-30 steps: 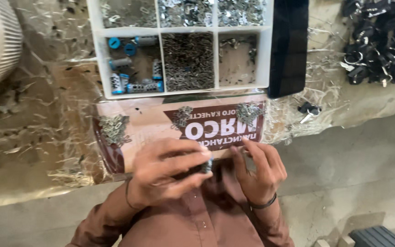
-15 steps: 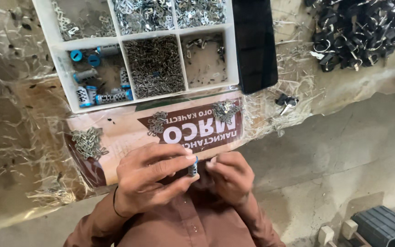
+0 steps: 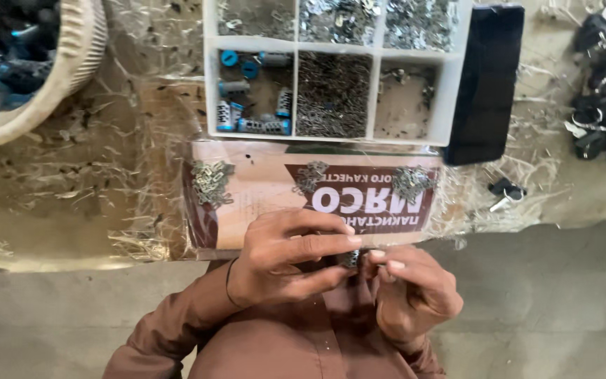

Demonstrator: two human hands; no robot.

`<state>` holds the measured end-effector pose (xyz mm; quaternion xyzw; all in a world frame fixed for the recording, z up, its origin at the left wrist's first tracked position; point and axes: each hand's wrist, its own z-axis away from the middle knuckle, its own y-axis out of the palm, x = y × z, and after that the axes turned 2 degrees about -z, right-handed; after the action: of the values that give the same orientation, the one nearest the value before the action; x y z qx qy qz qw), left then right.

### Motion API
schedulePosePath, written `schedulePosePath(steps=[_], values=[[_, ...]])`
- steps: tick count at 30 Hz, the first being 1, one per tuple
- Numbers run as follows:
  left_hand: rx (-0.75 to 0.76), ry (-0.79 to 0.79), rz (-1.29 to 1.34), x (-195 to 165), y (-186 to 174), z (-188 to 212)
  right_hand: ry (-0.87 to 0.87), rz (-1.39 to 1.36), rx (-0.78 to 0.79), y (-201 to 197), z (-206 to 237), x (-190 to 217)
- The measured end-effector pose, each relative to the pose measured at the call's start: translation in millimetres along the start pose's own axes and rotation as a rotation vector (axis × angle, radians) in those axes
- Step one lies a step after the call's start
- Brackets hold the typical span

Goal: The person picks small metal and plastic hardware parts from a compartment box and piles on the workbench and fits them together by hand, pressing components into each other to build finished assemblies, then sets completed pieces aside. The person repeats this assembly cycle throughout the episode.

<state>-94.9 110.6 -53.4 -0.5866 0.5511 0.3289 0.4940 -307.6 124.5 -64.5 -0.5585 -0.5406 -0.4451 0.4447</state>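
Together both hands [image 3: 348, 270] pinch a small metal part [image 3: 350, 259] (barely visible) below the compartment tray [image 3: 450, 98].

left hand [image 3: 285, 256], right hand [image 3: 412, 291], fingertips pinched together

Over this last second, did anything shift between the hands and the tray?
Little changed. Left hand and right hand stay together in front of the chest, pinching a small metal part between them. The compartment tray, printed card and its three small metal heaps kept their places; only the camera view shifted.
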Motion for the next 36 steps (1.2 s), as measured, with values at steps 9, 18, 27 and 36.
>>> schedulePosePath(steps=[9, 18, 27, 36], values=[[-0.036, 0.057, -0.054, 5, 0, 6, -0.092, 0.258, 0.156, 10, -7, 2], [-0.021, 0.098, -0.135, 8, -2, 6, 0.364, -0.236, 0.195, -4, -6, -9], [-0.130, 0.077, -0.024, -17, -47, 33, 0.165, 0.026, 0.394, 29, -2, -6], [-0.640, -0.140, -0.228, -25, -106, 80, -0.428, 0.837, 0.804, 112, -20, 4]])
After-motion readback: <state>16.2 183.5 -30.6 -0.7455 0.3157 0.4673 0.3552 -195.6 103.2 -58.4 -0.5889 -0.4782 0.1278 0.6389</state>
